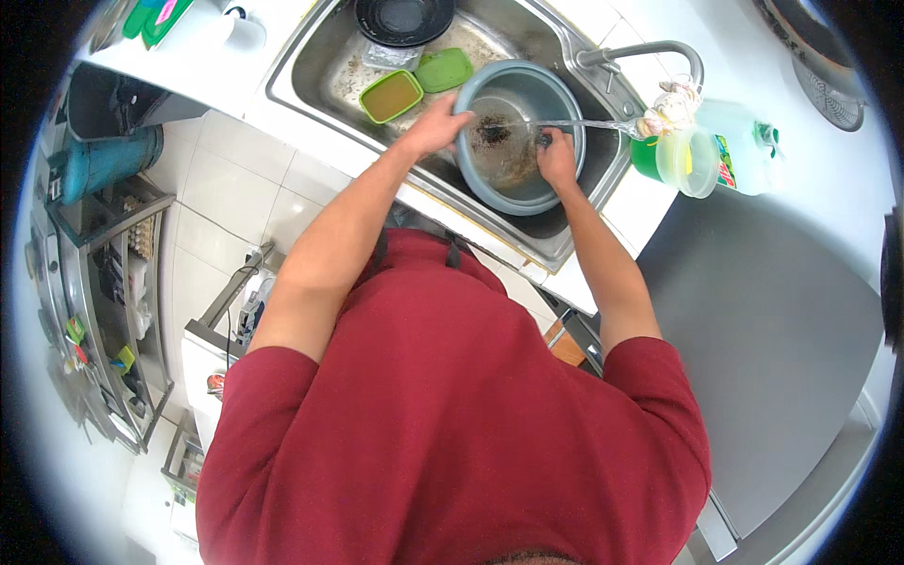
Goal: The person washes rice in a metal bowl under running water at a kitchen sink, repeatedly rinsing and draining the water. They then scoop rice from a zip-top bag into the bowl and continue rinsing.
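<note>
The person wears a dark red T-shirt with short sleeves, and it fills most of the lower middle of the frame. The cloth is plain, with no print or pattern on it, and it makes soft folds across the chest. Each sleeve ends above the elbow with a simple hem. Both forearms are bare, with no watch or bracelet. The left hand and the right hand wear no gloves.

The round grey metal pot filled the near half of the steel sink. Behind it, a green square container, green lid and black bowl crowded the basin; the curved tap barred the right.
</note>
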Demonstrator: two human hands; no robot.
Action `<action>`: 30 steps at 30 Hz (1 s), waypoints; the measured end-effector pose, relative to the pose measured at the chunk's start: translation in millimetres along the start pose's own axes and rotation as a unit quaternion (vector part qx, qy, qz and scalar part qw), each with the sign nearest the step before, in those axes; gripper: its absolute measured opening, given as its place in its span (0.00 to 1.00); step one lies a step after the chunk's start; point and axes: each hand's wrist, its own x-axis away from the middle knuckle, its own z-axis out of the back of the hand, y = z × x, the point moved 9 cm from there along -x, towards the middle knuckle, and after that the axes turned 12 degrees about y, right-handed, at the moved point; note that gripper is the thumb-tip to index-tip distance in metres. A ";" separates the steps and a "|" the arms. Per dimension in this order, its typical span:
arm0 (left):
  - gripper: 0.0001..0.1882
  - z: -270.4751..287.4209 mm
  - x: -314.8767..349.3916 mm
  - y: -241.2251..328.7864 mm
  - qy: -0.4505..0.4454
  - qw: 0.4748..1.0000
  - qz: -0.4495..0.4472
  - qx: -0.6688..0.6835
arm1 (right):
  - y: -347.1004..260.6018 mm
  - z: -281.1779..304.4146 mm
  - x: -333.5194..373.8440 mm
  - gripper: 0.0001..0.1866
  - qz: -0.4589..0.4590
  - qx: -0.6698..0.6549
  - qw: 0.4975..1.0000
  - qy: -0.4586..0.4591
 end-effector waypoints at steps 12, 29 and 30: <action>0.21 -7.6 -4.1 -20.9 0.070 0.994 -0.012 -0.080 | -95.5 -106.0 10.9 0.11 0.228 -0.038 0.969 0.091; 0.22 -14.8 -5.1 -41.0 0.008 0.998 0.061 -0.021 | -10.5 -92.9 -2.2 0.19 0.063 0.131 0.989 0.008; 0.22 -14.1 -5.7 -38.9 0.010 0.998 0.058 -0.021 | 9.0 -105.0 -1.6 0.17 -0.011 0.144 0.987 -0.070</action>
